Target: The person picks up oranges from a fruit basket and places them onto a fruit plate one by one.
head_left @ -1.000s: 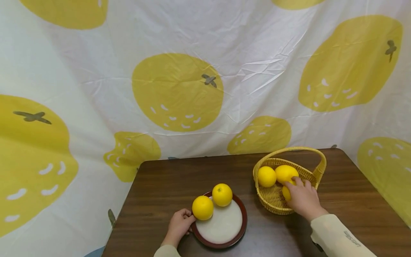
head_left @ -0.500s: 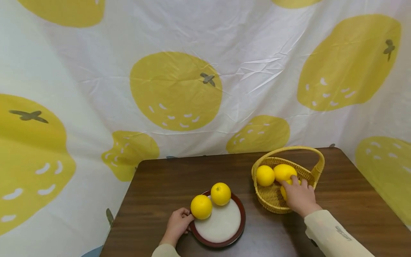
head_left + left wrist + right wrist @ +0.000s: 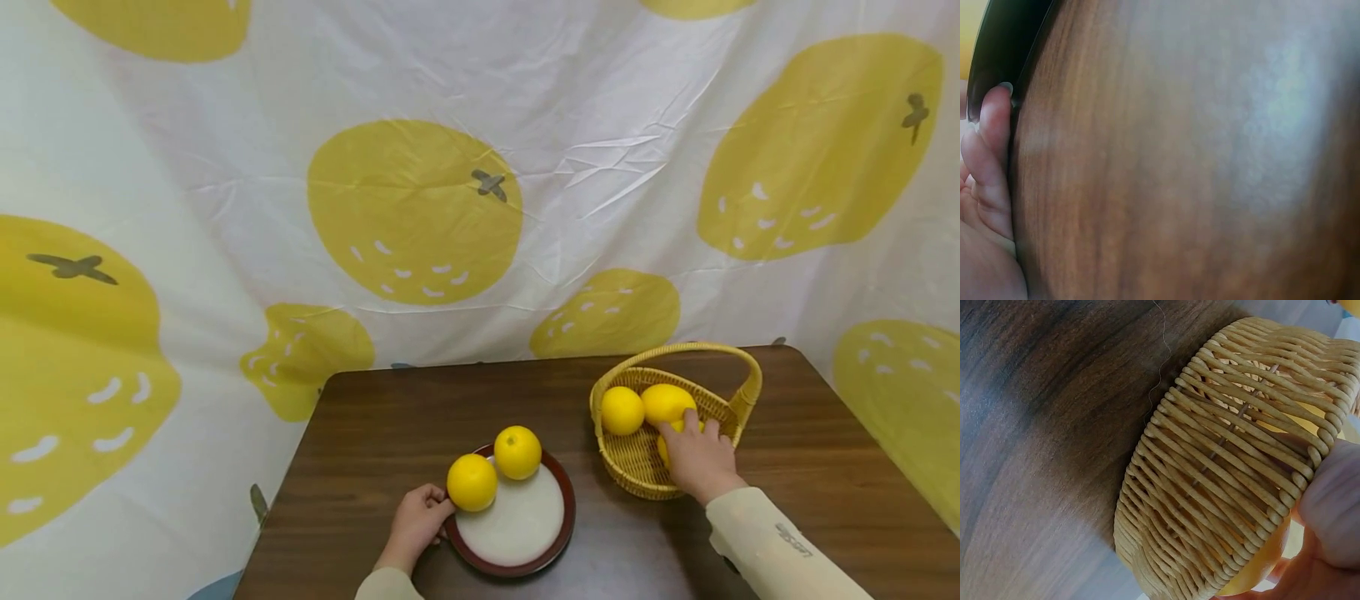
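In the head view my left hand point(image 3: 417, 523) pinches the left rim of a round plate point(image 3: 567, 517) with a dark red edge and a pale middle. The left wrist view shows its curled fingers point(image 3: 994, 122) against the plate's dark underside. Two round yellow oranges, one nearer point(image 3: 472, 482) and one farther point(image 3: 517, 452), sit on the plate's far left part. My right hand point(image 3: 702, 461) reaches into a wicker basket point(image 3: 637, 483) and grips a yellow citrus fruit point(image 3: 663, 451), mostly hidden under the fingers. Beside it lie a round orange point(image 3: 622, 411) and a longer lemon point(image 3: 666, 404).
The basket's arched handle point(image 3: 693, 347) rises over its far side. Both stand on a dark wooden table point(image 3: 405, 417). Behind and around the table hangs a white cloth point(image 3: 577, 208) printed with large yellow fruit.
The right forearm has shifted slightly left, with its hand still at the fruit in the basket. The left hand, plate and basket stay in place; the head view sways slightly.
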The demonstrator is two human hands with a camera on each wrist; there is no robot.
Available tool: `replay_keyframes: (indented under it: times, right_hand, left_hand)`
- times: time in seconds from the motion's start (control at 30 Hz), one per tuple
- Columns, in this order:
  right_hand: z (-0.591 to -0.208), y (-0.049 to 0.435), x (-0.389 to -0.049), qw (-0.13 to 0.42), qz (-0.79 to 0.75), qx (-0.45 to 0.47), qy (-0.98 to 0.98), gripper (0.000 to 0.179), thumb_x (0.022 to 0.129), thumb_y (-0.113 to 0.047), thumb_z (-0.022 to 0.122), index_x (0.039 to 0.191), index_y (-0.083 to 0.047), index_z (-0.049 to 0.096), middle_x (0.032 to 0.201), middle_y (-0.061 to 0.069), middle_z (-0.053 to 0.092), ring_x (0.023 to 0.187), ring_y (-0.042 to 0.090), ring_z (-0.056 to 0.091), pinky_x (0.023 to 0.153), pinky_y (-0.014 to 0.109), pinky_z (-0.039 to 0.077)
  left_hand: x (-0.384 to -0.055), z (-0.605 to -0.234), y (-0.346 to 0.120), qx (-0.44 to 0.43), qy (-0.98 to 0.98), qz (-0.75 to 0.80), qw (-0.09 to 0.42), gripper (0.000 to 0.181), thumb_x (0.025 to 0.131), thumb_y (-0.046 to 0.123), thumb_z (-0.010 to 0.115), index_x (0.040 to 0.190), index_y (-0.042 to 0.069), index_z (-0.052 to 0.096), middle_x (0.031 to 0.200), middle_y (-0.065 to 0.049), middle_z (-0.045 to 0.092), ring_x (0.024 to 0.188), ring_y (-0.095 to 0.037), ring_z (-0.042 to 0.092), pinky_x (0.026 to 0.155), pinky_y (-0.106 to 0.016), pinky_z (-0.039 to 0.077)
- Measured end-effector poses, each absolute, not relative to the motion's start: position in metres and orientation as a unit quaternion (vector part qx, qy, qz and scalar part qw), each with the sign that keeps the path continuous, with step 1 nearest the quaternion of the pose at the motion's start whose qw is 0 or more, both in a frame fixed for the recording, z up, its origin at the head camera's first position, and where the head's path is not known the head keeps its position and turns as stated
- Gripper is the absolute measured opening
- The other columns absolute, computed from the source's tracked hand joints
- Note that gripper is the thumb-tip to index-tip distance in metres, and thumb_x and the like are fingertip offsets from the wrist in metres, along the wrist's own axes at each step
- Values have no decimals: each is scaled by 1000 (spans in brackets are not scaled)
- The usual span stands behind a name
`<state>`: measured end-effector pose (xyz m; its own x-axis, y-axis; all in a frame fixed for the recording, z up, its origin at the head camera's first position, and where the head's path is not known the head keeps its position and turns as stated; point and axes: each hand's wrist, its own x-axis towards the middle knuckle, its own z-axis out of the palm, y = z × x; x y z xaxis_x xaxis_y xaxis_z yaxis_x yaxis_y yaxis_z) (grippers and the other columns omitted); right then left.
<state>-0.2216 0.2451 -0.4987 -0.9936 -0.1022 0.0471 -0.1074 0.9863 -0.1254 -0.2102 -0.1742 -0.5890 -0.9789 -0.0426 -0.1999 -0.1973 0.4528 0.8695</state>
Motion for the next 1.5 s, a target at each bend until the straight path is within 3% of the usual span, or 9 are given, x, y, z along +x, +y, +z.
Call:
replay_keyframes:
  times: [0.57,0.83,0.97,1.23,1.5]
  right_hand:
    - [-506,246,-220,49,99,45,-993,42,88,-4,63,130,-6,60,125,37,44,99,58,47,74,66,47]
    - [-508,249,-219,70,122,42,-989,56,77,-7,74,131,-4,58,128,38,45,89,53,47,64,58,47]
    - [-506,249,-216,77,131,43,-987,61,76,-11,79,133,-2,57,131,39,44,88,53,47,62,56,47]
    - [-505,251,-214,85,145,42,-985,70,75,-13,82,137,-1,53,134,40,43,93,56,47,68,59,47]
    - [-507,252,-208,99,187,41,-977,71,80,-16,78,142,-2,47,139,39,38,108,61,42,83,67,44]
  left_hand:
    - [-209,-587,-177,-72,850,517,77,24,88,23,72,95,0,66,63,2,57,50,-10,55,46,-25,50]
    - [-209,-586,-176,-75,849,518,77,24,88,23,72,95,0,66,62,2,56,49,-10,54,46,-25,50]
    - [-208,-586,-175,-80,848,517,78,26,87,23,73,96,0,66,63,2,57,49,-11,54,46,-25,50]
    - [-209,-588,-173,-87,844,523,83,26,88,25,73,96,1,66,64,1,56,50,-11,54,47,-25,50]
    - [-210,-588,-173,-86,843,525,82,25,88,24,72,95,0,65,63,1,56,49,-11,54,46,-25,50]
